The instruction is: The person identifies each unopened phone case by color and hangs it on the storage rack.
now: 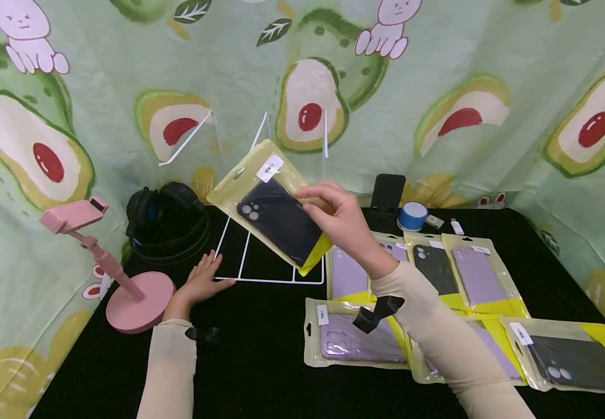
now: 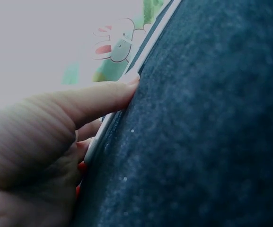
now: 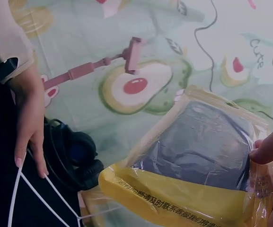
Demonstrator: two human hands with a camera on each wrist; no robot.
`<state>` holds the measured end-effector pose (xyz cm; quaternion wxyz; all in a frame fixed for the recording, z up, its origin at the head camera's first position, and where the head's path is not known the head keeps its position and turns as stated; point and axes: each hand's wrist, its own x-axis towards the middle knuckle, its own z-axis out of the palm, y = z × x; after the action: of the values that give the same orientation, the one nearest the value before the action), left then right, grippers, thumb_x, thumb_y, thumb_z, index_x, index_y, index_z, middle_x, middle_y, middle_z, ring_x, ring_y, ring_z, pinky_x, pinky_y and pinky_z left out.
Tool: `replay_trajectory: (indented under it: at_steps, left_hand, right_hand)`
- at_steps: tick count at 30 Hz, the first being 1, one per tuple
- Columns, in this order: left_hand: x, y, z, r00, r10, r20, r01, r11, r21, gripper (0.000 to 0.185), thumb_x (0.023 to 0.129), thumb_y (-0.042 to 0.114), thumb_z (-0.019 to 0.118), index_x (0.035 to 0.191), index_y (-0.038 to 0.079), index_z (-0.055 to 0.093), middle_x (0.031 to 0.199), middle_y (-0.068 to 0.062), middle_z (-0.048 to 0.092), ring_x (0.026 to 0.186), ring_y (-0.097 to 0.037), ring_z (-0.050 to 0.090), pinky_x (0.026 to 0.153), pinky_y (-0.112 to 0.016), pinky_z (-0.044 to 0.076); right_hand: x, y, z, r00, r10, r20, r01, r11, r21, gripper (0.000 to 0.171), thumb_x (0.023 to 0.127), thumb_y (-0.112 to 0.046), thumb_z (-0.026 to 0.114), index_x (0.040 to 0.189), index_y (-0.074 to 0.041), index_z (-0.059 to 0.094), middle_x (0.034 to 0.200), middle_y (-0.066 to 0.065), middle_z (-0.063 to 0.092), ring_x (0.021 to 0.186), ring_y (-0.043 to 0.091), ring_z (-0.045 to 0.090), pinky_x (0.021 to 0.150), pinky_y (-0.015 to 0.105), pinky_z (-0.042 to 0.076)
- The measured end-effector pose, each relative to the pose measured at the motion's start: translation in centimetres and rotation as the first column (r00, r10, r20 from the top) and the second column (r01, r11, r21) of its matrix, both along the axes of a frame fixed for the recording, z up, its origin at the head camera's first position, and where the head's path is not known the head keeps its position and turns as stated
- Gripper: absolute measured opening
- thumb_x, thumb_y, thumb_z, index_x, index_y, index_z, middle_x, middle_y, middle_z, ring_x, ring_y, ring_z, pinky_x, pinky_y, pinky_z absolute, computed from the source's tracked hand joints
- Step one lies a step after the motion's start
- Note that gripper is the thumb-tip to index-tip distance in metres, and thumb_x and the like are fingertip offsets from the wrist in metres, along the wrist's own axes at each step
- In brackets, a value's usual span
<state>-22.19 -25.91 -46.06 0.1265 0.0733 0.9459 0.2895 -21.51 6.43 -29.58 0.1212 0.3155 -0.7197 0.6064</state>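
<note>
Packaged cases [image 1: 357,343] lay nearest me on the black tabletop [image 1: 260,361], several unhung (none on the white wire rack [image 1: 271,256] that I could see). My right hand [image 1: 341,218] pinched a black case's bag [image 1: 276,206] above the rack; my left hand [image 1: 202,279], fingers spread flat, steadied its base.

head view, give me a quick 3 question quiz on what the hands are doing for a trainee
1. True or false: the right hand holds a packaged dark phone case in the air above the white wire rack.
2. Which does the left hand touch? A) the pink phone stand B) the wire rack C) the black headphones
3. Fill in: the packaged cases lying on the black table are purple or ____.

Key: 1 true; 2 B; 3 dark (black)
</note>
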Motion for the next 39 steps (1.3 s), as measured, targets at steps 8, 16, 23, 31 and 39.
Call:
replay_trajectory:
  at_steps: [8, 16, 23, 31, 39]
  left_hand:
    - [0.0, -0.1, -0.1, 1.0, 0.012, 0.001, -0.012, 1.0, 0.009, 0.08, 0.093, 0.035, 0.057, 0.147, -0.009, 0.017, 0.153, -0.03, 0.0, 0.141, -0.045, -0.005, 0.11, -0.06, -0.002]
    - [-0.2, -0.1, 0.1, 1.0, 0.021, 0.019, -0.021, 1.0, 0.006, 0.082, 0.093, 0.038, 0.056, 0.147, -0.007, 0.015, 0.154, -0.029, -0.002, 0.141, -0.043, -0.008, 0.11, -0.059, -0.004]
    - [-0.3, 0.0, 0.6, 0.999, 0.028, 0.019, -0.028, 1.0, -0.004, 0.082, 0.093, 0.039, 0.056, 0.147, -0.008, 0.014, 0.154, -0.028, -0.003, 0.141, -0.043, -0.008, 0.111, -0.058, -0.005]
    - [-0.3, 0.4, 0.2, 1.0, 0.016, 0.018, -0.016, 1.0, 0.01, 0.083, 0.092, 0.038, 0.057, 0.146, -0.01, 0.016, 0.153, -0.029, -0.001, 0.141, -0.044, -0.006, 0.111, -0.059, -0.002]
    - [-0.1, 0.1, -0.2, 0.999, 0.026, 0.029, -0.026, 1.0, -0.007, 0.083, 0.092, 0.039, 0.057, 0.146, -0.009, 0.016, 0.154, -0.029, -0.001, 0.141, -0.043, -0.006, 0.111, -0.059, -0.003]
  right_hand:
    - [-1.5, -1.2, -1.2, 0.997, -0.068, 0.038, 0.067, 0.997, 0.029, 0.021, 0.087, 0.005, 0.061, 0.107, 0.003, 0.069, 0.101, 0.012, 0.061, 0.098, 0.021, 0.062, 0.087, 0.031, 0.052]
    - [-5.1, -2.9, -1.9, 0.98, -0.156, 0.126, 0.16, 0.987, -0.025, 0.023, 0.088, 0.004, 0.061, 0.11, 0.004, 0.066, 0.109, 0.016, 0.06, 0.101, 0.029, 0.065, 0.085, 0.033, 0.053]
    - [-9.6, -4.6, -1.6, 0.94, -0.324, 0.112, 0.322, 0.946, 0.031, 0.022, 0.088, 0.0, 0.06, 0.109, 0.003, 0.067, 0.113, 0.017, 0.063, 0.106, 0.025, 0.062, 0.09, 0.027, 0.048]
    - [-12.5, -4.7, -2.0, 0.901, -0.413, 0.136, 0.396, 0.909, 0.131, 0.022, 0.089, -0.003, 0.059, 0.109, 0.002, 0.065, 0.113, 0.015, 0.064, 0.106, 0.025, 0.061, 0.09, 0.031, 0.048]
    - [-12.6, -3.1, -4.3, 0.933, -0.295, 0.205, 0.269, 0.952, 0.146, 0.029, 0.087, 0.0, 0.064, 0.116, 0.005, 0.061, 0.119, 0.018, 0.06, 0.11, 0.029, 0.056, 0.093, 0.033, 0.047]
